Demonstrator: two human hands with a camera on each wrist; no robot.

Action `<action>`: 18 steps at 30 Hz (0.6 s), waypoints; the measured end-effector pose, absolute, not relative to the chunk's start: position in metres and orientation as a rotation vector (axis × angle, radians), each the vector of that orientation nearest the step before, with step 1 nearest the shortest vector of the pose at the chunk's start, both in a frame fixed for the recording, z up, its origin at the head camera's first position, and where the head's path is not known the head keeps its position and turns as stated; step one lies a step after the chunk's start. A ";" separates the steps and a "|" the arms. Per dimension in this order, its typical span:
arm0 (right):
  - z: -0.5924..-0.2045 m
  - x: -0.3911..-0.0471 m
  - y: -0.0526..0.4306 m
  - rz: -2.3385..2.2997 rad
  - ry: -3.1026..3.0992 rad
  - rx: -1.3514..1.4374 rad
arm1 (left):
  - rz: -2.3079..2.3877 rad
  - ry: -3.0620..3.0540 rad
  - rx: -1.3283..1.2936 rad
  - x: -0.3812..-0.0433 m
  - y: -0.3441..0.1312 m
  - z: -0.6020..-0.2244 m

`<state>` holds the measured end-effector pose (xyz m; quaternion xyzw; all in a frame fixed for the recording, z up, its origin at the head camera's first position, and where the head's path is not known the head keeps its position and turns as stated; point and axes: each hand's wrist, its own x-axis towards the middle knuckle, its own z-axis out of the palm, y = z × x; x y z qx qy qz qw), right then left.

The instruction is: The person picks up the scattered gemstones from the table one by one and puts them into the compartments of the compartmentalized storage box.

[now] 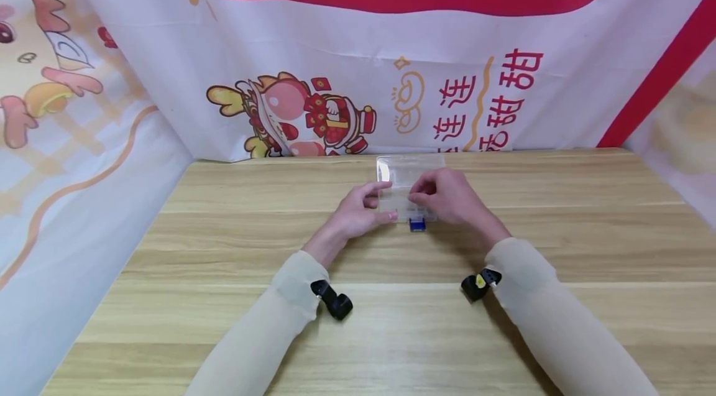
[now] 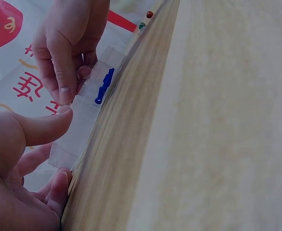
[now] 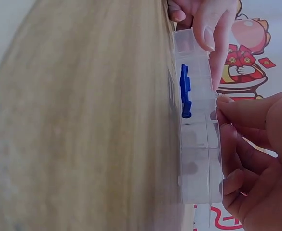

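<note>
A clear plastic compartment box [image 1: 391, 200] with a blue latch [image 1: 417, 225] on its front stands near the back of the table, its transparent lid [image 1: 411, 169] raised behind. My left hand [image 1: 360, 209] grips the box's left end, thumb along the front and fingers at the side. Over the right part of the box, my right hand [image 1: 450, 197] has thumb and forefinger brought together at the rim, other fingers curled. I cannot tell whether anything is pinched there. Small dark shapes [image 3: 191, 167] show through the box wall in the right wrist view.
In the left wrist view, a small brown piece [image 2: 149, 14] and a small green piece [image 2: 141, 25] lie on the wooden table beyond the box. A printed cloth [image 1: 335, 29] hangs behind the table's back edge. Black wrist cameras [image 1: 338, 306] sit on both sleeves.
</note>
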<state>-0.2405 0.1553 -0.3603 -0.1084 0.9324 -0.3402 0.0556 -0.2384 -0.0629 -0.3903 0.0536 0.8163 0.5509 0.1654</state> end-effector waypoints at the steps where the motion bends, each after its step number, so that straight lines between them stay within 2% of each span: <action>1: -0.360 -0.241 0.155 -1.028 2.828 -0.329 | 1.571 2.323 0.153 -0.239 -0.063 -0.391; 18: -0.361 -0.243 0.152 -1.022 2.845 -0.259 | 1.580 2.318 0.153 -0.239 -0.062 -0.391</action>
